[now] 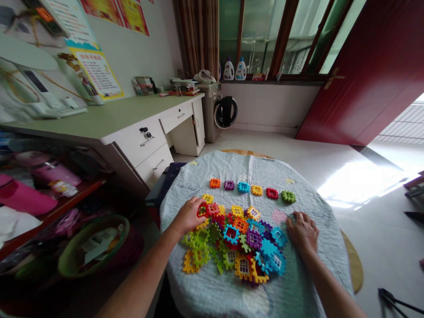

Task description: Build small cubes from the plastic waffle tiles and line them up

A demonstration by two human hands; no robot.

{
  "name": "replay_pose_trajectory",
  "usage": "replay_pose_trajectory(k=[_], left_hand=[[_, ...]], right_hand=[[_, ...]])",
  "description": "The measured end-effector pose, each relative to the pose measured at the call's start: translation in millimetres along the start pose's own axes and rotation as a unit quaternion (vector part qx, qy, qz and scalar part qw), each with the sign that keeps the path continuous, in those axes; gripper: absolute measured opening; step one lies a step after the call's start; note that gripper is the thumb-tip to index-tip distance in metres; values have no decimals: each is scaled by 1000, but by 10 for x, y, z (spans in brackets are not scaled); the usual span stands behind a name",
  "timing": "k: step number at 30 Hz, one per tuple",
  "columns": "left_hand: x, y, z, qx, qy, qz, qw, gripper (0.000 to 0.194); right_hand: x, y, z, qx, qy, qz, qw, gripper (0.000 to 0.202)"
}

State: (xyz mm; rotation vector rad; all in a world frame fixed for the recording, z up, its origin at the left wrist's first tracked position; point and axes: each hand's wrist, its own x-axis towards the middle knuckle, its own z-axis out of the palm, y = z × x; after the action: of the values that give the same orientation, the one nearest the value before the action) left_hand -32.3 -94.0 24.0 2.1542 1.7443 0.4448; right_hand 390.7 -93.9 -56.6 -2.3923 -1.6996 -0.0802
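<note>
My left hand (189,216) is at the left edge of a heap of colourful plastic interlocking blocks (240,225), its fingers closed on a red block (202,210). Flat on the cloth to the right of the heap rests my right hand (302,231), fingers stretched out, holding nothing. Beyond the heap runs a row of single blocks: orange (215,183), purple (229,185), blue (243,187), yellow (256,190), red (272,193) and green (288,196). Several blocks in the heap have white window-like grids, and many overlap.
A pale patterned cloth (265,170) covers the round table. To the left stand a desk (132,117) with drawers and a basket (121,221). A washing machine (211,110) with its door ajar is at the back, and a red door (351,75) stands at right.
</note>
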Motion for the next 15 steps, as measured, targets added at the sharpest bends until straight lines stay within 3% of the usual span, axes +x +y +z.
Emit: replay_pose_trajectory(k=[4, 8, 12, 15], left_hand=[[179, 157, 57, -3, 17, 3, 1000, 48], [289, 286, 215, 49, -1, -1, 999, 44], [311, 318, 291, 80, -23, -2, 997, 36], [302, 290, 296, 63, -22, 0, 998, 43]], right_hand=[[8, 7, 18, 1, 2, 2, 1000, 43], [9, 0, 12, 0, 0, 5, 1000, 43], [7, -5, -5, 1, 0, 4, 1000, 42], [7, -15, -14, 3, 1, 5, 1000, 42]])
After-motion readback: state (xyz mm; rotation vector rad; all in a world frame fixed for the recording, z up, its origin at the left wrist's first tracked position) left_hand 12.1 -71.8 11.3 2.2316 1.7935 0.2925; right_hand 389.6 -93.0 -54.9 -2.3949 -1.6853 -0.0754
